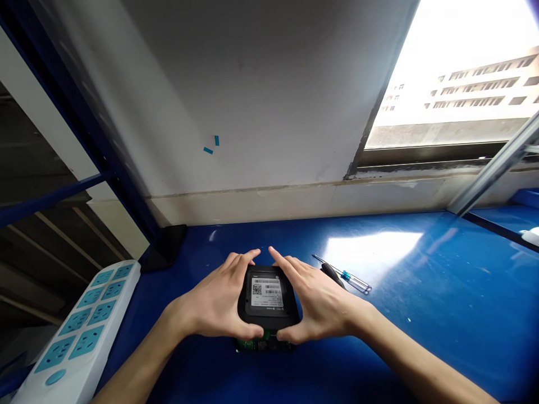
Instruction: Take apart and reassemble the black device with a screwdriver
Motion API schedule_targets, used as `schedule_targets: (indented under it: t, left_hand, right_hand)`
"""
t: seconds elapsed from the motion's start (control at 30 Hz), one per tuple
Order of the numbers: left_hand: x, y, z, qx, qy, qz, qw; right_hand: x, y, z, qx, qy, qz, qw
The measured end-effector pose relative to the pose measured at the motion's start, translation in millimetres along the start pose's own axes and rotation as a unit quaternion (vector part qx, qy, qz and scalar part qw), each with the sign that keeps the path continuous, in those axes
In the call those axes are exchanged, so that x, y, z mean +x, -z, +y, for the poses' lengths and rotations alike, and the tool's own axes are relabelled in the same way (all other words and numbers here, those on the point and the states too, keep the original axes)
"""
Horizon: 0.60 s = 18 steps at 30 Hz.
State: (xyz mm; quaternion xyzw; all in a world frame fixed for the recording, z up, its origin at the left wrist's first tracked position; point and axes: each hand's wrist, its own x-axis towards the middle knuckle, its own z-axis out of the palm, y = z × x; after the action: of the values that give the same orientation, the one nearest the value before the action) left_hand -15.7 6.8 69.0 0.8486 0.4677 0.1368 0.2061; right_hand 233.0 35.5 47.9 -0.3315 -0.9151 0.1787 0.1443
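Observation:
A small black box-shaped device (268, 297) with a white label and QR code on top lies on the blue table (421, 314). A green circuit board (256, 343) peeks out under its near edge. My left hand (221, 300) wraps around its left side, thumb at the near corner, fingers curled over the far edge. On the other side my right hand (318, 303) grips it the same way. The fingertips of both hands nearly meet at the far edge.
A screwdriver (343, 276) with a clear handle lies just right of my right hand. A white power strip (80, 331) with teal sockets rests at the left edge. The wall, a blue shelf frame (105, 168) and a window stand behind.

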Motion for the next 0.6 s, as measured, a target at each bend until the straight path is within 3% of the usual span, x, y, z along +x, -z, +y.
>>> schedule_targets:
  t: [0.17,0.43,0.6]
  left_hand:
    - [-4.2,-0.4,7.5,0.030,0.008,-0.051,0.998]
    - [-3.5,-7.9,6.9,0.037,0.003,-0.058,0.998]
    - [-5.2,-7.2,10.2,0.034,0.037,-0.077,0.996]
  right_hand:
    - [0.1,-4.8,-5.8,-0.022,-0.013,-0.033,0.999]
    - [-2.6,-3.3,-14.0,-0.046,-0.018,-0.053,0.997]
    - [-2.9,-5.3,-15.0,-0.046,-0.020,-0.066,0.997]
